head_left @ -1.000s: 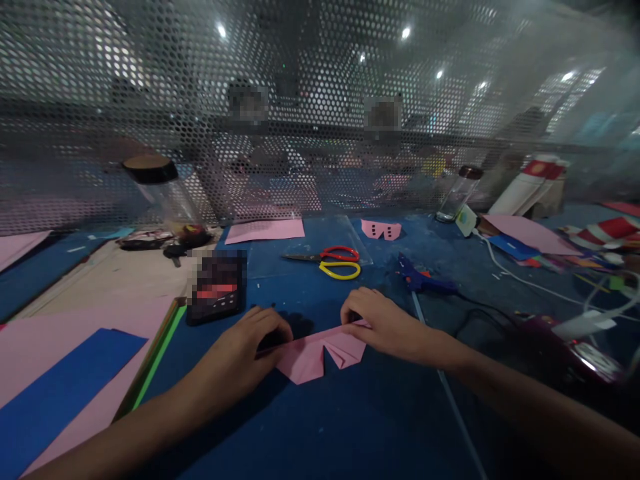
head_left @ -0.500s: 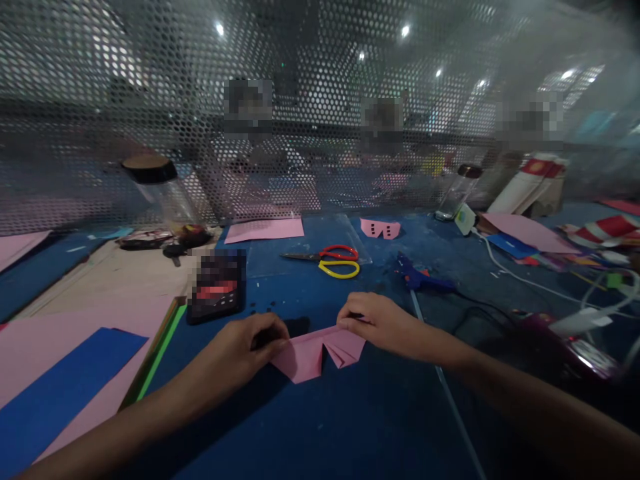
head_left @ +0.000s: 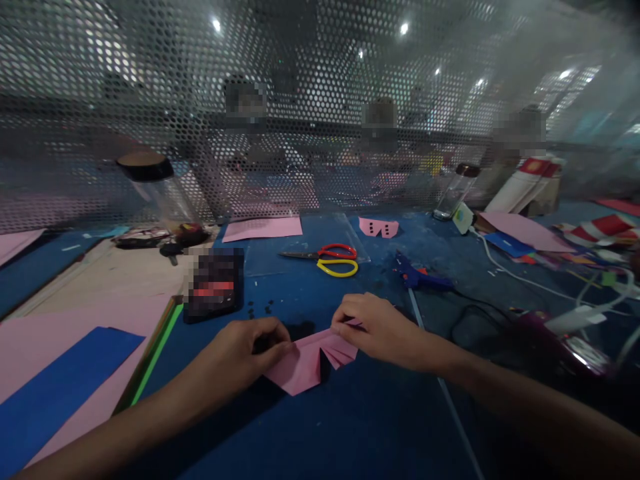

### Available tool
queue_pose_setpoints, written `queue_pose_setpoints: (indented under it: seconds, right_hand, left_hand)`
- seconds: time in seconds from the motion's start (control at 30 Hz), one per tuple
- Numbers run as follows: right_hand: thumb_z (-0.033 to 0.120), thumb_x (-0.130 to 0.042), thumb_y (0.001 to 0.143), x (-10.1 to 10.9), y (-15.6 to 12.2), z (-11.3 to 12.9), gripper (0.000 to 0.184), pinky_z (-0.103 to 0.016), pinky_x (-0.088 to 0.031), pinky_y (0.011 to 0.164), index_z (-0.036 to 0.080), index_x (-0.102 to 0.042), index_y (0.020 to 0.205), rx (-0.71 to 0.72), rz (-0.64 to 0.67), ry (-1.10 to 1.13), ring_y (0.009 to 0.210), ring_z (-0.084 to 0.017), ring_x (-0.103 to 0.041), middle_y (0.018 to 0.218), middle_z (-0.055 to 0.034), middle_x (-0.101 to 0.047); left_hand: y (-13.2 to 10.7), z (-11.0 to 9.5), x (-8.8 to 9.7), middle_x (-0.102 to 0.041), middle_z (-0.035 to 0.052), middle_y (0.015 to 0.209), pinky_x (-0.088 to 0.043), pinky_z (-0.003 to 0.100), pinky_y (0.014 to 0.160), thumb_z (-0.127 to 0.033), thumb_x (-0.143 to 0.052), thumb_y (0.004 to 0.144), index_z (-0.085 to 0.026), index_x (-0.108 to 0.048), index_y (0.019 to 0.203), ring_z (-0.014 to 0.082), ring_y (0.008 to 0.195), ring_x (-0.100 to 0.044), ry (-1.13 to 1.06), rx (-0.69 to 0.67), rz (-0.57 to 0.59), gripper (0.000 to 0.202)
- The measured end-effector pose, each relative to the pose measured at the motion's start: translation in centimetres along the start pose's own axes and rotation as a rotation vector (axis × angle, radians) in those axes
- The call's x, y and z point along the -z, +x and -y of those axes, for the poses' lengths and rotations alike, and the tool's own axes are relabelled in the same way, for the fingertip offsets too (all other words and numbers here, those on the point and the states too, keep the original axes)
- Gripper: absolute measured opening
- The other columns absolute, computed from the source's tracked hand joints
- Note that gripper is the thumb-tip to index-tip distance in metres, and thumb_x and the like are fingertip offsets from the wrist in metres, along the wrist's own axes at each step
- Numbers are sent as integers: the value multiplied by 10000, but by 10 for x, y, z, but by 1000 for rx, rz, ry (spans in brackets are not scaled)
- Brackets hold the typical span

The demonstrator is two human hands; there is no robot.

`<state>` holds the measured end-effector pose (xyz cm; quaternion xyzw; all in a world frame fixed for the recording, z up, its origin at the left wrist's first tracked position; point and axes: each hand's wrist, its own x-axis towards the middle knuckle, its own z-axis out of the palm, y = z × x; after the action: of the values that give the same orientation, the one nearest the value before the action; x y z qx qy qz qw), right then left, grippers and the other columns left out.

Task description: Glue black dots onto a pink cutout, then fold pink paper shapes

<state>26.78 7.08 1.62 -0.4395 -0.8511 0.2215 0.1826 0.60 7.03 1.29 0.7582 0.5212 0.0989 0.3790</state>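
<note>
A folded pink paper piece point(head_left: 301, 365), notched in the middle, is held just above the blue table. My left hand point(head_left: 260, 347) pinches its left end between thumb and fingers. At the right end, my right hand point(head_left: 365, 328) grips the upper edge, covering part of the paper; creases fan out below it. Beyond my hands lie scissors point(head_left: 325, 259) with one red and one yellow handle. A similar pink cut-out point(head_left: 379, 228) with small black squares stands farther back. Small black bits point(head_left: 260, 309) are scattered near my left hand.
A blue glue gun point(head_left: 420, 276) with its cord lies to the right. On the left are a phone point(head_left: 214, 285), a blue strip point(head_left: 75, 387) on pink paper and a lidded jar point(head_left: 163, 193). A perforated metal screen point(head_left: 310, 87) rises behind, with people beyond it.
The pink paper has tilted, its left end dropping nearer to me. My right hand has shifted slightly left along the edge, and the creases have bunched closer. Both hands keep their hold.
</note>
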Motion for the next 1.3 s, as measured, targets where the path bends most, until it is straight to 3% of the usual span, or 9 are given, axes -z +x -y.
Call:
queue_pose_setpoints:
  seconds: [0.17,0.37,0.77,1.3]
  right_hand:
    - [226,-638,946,-3,1,0,109,-297,-403,824,201,-689,852,13,-48,-6,869,-142,-628,897,13,-717]
    - [225,-636,932,-8,0,3,112,-291,-395,787,201,-691,838,6,-33,-29,848,-145,-622,866,15,-704]
    - [154,-611,862,-23,-3,10,98,-298,-379,805,210,-686,832,39,-9,8,826,-138,-622,853,29,-702]
    - [169,-623,806,-30,-3,15,52,-298,-330,751,197,-626,762,49,-3,-29,760,-135,-561,791,34,-662]
  left_hand:
    - [1,-2,0,-725,5,808,-445,275,702,-410,-544,881,-211,-710,830,192,777,-641,-79,-3,23,265]
    - [0,-3,-4,-756,-4,883,-447,264,735,-359,-553,893,-228,-746,909,195,839,-666,-162,-23,75,234]
    - [-1,-9,-11,-694,-16,741,-400,241,613,-315,-525,870,-199,-688,811,152,687,-595,-61,-52,30,209]
    - [-4,-16,-18,-729,-13,812,-400,247,640,-227,-485,850,-204,-719,869,154,723,-625,-11,-108,47,236]
